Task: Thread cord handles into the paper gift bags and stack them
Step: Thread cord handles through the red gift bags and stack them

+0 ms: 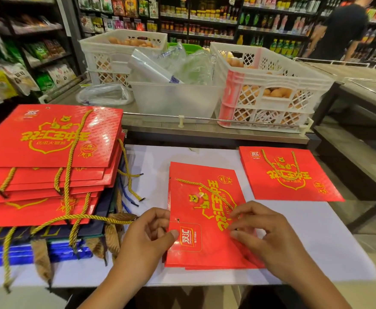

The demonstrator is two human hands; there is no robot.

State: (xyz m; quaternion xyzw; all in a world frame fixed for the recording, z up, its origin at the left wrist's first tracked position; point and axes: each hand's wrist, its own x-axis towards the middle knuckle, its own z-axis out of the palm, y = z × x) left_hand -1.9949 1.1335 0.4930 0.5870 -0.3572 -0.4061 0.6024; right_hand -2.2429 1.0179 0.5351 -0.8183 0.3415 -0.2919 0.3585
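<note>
White table (151, 166) in a grocery aisle, stocked shelves behind. On it the left hand (148, 236) pinches the near left corner of a flat red gift bag (207, 241) between thumb and fingers, just beside a punched hole (178, 220). The right hand (263, 234) presses curled fingers onto the bag's right side, where a gold cord (201, 186) runs under them. Another red bag (289, 175), cord attached, lies to the right. A stack of red bags (48, 152) sits at left on blue ones, white crates (269, 90) beyond
</note>
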